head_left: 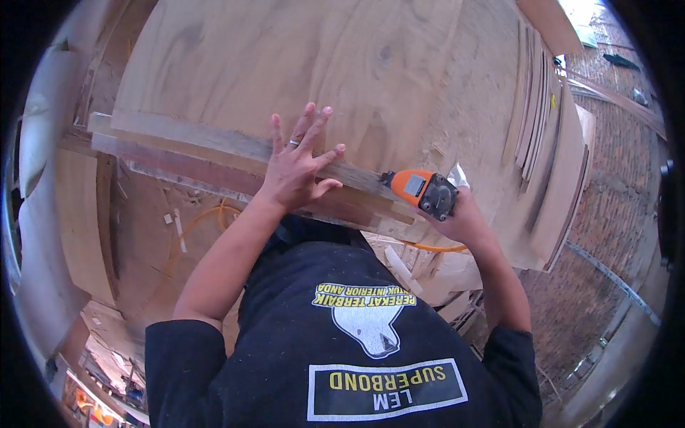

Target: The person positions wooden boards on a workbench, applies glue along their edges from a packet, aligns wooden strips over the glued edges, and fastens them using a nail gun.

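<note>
An orange and black pneumatic nail gun [417, 187] is in my right hand [460, 217], its nose down on a narrow wood strip [360, 178] along the near edge of a plywood sheet [285, 64]. My left hand [298, 160] lies with fingers spread across that strip and the sheet, left of the nail gun's nose. A ring sits on one of its fingers. The grip of the nail gun is mostly hidden behind its head and my fingers. An orange air hose [435, 247] shows below my right hand.
Several thin wood strips [531, 100] lie stacked on the right side of the sheet. More boards [85, 214] stand at the left. The orange hose runs over the dusty floor [153, 235] at lower left. A brick-paved floor [606, 171] lies to the right.
</note>
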`<state>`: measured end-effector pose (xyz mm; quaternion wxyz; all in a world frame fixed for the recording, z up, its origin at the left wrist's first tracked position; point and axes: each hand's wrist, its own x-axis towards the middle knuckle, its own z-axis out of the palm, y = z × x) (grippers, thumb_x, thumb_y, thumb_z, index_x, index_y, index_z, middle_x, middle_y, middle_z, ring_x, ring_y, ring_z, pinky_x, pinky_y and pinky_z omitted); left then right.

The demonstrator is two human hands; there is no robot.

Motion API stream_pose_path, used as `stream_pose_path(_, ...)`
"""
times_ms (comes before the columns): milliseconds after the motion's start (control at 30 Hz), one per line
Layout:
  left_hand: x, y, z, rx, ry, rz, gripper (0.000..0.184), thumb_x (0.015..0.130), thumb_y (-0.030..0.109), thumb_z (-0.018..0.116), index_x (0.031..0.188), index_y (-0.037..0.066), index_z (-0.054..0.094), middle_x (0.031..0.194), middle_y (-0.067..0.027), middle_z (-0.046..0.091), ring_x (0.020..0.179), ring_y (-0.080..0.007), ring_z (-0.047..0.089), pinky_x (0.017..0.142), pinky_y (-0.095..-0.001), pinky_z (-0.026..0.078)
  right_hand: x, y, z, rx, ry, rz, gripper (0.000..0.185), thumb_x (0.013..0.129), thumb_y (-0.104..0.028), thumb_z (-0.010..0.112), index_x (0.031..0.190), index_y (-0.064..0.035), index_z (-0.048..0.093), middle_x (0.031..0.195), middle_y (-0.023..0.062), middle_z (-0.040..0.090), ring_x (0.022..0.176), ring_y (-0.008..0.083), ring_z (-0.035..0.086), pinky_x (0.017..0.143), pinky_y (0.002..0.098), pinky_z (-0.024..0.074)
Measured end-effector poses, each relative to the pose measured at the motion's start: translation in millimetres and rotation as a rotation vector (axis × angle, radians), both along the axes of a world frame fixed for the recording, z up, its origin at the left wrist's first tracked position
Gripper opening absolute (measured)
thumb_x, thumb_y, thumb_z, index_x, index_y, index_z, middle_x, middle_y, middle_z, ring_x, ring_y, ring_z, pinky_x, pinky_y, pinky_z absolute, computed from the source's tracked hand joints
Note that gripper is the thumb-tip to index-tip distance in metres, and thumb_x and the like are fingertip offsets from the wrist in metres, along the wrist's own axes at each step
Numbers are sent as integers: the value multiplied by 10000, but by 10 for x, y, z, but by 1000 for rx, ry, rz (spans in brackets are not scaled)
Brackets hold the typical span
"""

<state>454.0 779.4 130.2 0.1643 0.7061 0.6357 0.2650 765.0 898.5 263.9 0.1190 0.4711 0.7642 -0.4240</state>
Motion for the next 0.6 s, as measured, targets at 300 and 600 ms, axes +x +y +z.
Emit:
stream_pose_path(300, -7, -12, -6, -21, 17, -4, 676, 684, 562, 854, 1319, 374, 715, 1748, -114, 231, 1630, -362, 128, 1202, -768, -13, 29, 56, -161, 53, 125, -6, 305, 711, -23, 727, 1014, -29, 753, 746, 162, 707, 685, 311, 707, 675, 375, 558)
stream_pose_path(600, -1, -2, 22, -48, 60, -11, 672, 678, 562, 863, 1308, 372, 725, 1748, -110, 232, 1632, -354, 120, 1198, -776, -6, -133, 187, -10, 73, -111, 120, 250, 719, -44, 731, 967, -13, 728, 764, 165, 700, 707, 306, 676, 678, 401, 548)
